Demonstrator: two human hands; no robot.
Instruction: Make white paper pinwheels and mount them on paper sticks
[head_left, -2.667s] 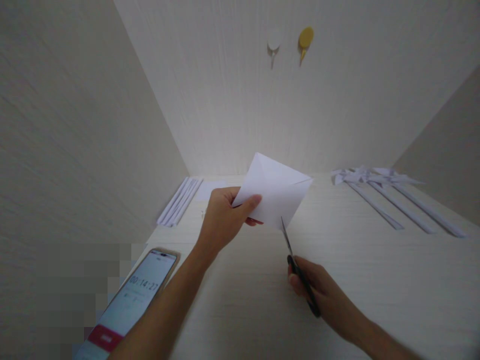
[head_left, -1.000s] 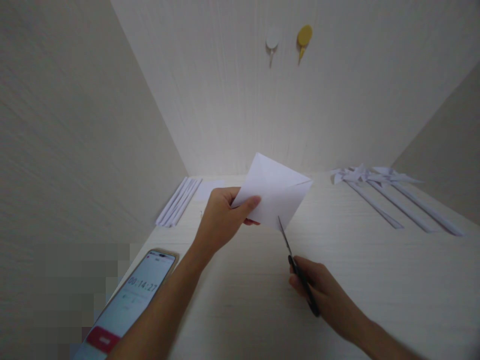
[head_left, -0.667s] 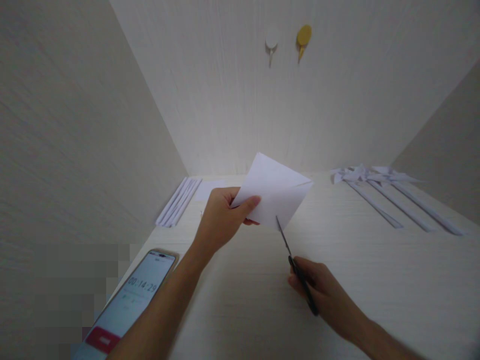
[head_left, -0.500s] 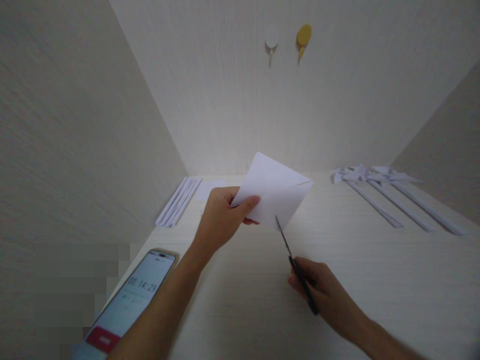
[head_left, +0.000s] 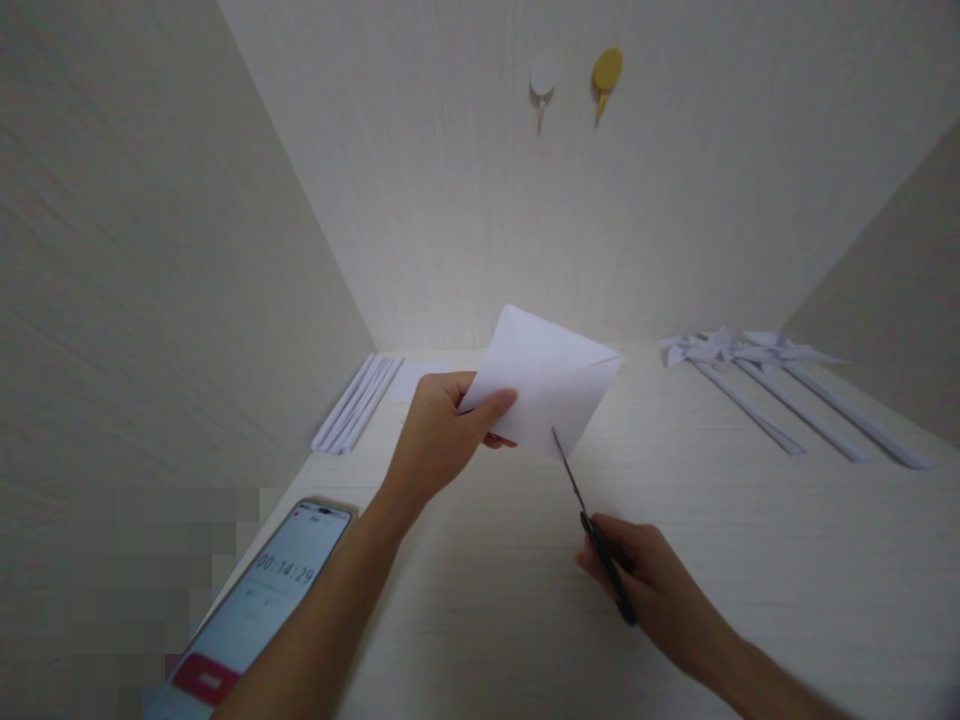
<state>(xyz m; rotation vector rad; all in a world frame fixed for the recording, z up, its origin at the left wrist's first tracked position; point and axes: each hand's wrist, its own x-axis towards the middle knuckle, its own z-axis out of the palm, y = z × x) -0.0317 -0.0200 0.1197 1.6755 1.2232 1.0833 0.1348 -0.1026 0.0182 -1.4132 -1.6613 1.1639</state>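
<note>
My left hand (head_left: 454,425) pinches the left corner of a white square paper (head_left: 551,375), thumb on top and fingers beneath. Crease lines run across the sheet, which is held up above the table. In my right hand (head_left: 645,575) is a pair of black-handled scissors (head_left: 600,560), fingers wrapped about the handles. Their blades point up and to the left, and the tip overlaps the paper near its lower corner. Whether the blades are fully closed cannot be made out.
Several rolled paper sticks (head_left: 356,405) lie at the left back beside a flat white paper piece (head_left: 416,380). Paper pinwheels on sticks (head_left: 757,385) lie at the right back. A phone (head_left: 270,590) showing a timer rests at front left. Two hooks, white (head_left: 542,80) and yellow (head_left: 607,70), hang on the wall.
The paper and my left hand have shifted slightly to the left. The scissors stay almost where they were, with their tip still at the paper's lower corner.
</note>
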